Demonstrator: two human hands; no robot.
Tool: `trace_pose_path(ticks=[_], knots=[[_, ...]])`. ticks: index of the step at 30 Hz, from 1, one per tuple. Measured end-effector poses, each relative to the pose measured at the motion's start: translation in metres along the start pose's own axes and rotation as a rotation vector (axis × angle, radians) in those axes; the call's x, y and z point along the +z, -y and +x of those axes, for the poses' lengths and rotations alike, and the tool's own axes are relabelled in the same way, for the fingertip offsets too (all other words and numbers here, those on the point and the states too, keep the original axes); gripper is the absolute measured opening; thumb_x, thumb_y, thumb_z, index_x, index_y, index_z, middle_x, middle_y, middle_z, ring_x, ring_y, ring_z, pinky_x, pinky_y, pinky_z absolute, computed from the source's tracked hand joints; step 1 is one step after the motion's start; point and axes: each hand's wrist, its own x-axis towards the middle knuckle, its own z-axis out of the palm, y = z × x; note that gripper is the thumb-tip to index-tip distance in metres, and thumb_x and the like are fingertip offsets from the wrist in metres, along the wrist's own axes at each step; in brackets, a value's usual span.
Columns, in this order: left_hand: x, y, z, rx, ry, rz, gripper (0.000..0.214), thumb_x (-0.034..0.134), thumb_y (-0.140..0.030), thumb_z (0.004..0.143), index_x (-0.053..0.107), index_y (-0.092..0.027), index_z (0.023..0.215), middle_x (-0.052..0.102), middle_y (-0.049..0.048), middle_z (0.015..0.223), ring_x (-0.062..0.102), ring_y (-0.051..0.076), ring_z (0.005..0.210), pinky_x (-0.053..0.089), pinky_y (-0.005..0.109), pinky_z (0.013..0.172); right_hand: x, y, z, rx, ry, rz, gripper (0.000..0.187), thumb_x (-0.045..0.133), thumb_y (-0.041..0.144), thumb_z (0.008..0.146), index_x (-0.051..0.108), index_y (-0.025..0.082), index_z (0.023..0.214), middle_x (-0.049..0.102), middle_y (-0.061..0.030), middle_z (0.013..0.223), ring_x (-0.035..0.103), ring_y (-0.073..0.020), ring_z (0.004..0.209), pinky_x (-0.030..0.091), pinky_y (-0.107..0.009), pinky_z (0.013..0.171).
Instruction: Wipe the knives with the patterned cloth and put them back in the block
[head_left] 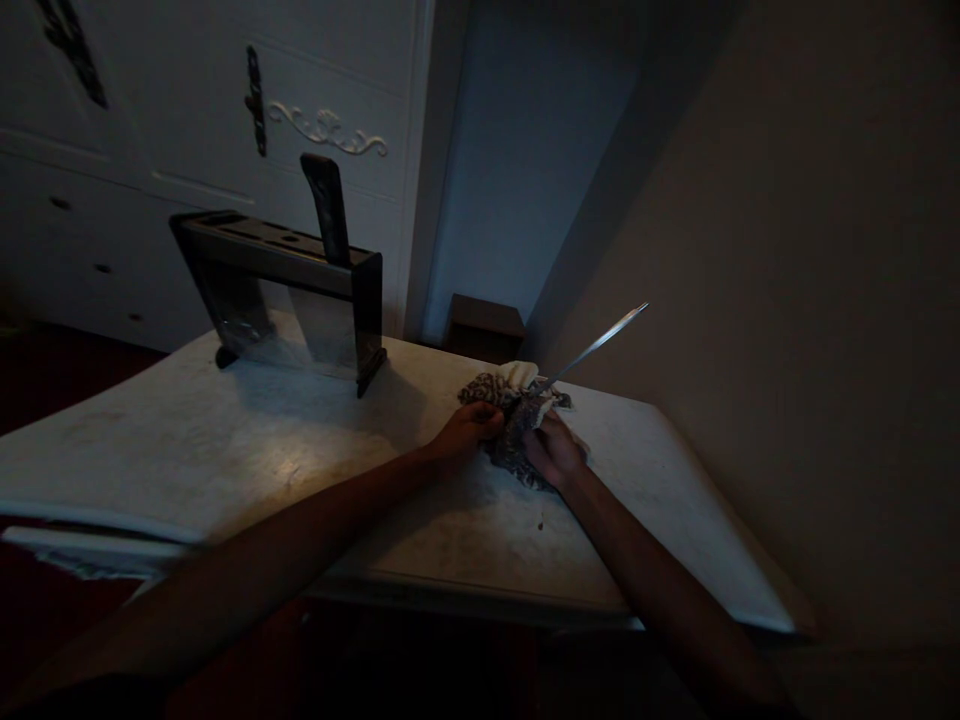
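Over the table's right half, a knife (600,341) points up and to the right, its narrow metal blade seen nearly edge-on. My left hand (466,432) is closed at its lower end, where the dark handle is mostly hidden by fingers and cloth. A crumpled, dark-and-white patterned cloth (517,455) is bunched around the lower blade. Gripping that cloth, my right hand (556,452) has its fingers curled into the folds. Part of the cloth rests on the white table (337,460).
A knife block (281,262) with clear sides stands on the left of the table, one black handle (328,210) rising from its top. Behind it are white cabinet doors (337,60). A small brown box-like piece (487,318) sits beyond the back edge. A wall (810,300) flanks the right.
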Motion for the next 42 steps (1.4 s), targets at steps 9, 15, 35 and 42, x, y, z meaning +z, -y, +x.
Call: trace_pose_path(ticks=[9,15,35,42], knots=[[0.003,-0.012,-0.008,-0.245,0.125,-0.138,0.039,0.082,-0.039,0.064,0.055,-0.011,0.073,0.054,0.0004,0.063,0.049,0.01,0.052,0.045,0.026,0.054,-0.003,0.002,-0.003,0.073,0.024,-0.013,0.014,0.071,0.017,0.056,0.065,0.02,0.068,0.063,0.0042,0.056,0.056,-0.0132,0.051,0.056,-0.029,0.065],[-0.002,-0.011,-0.01,-0.267,0.305,-0.198,0.037,0.078,-0.039,0.067,0.056,-0.01,0.073,0.054,0.0018,0.063,0.045,0.009,0.047,0.035,0.022,0.041,-0.008,0.0,-0.004,0.103,0.046,-0.008,0.016,0.069,0.016,0.054,0.066,0.019,0.07,0.067,0.0,0.063,0.064,-0.0187,0.061,0.056,-0.033,0.066],[-0.009,-0.009,0.002,0.312,-0.007,0.809,0.028,0.055,-0.043,0.085,0.058,-0.016,0.076,0.058,0.0034,0.073,0.053,0.017,0.072,0.042,0.028,0.067,0.001,-0.002,0.0,-0.128,-0.1,0.038,0.017,0.075,0.02,0.058,0.066,0.019,0.072,0.068,-0.0002,0.069,0.067,-0.0203,0.083,0.054,-0.031,0.079],[-0.01,-0.019,-0.003,0.395,-0.012,0.977,0.012,0.067,-0.024,0.072,0.067,-0.017,0.083,0.063,0.0055,0.079,0.056,0.02,0.075,0.041,0.029,0.072,0.007,0.005,-0.002,-0.143,-0.136,0.05,0.019,0.074,0.02,0.057,0.066,0.019,0.074,0.068,-0.0003,0.072,0.066,-0.0203,0.085,0.053,-0.031,0.08]])
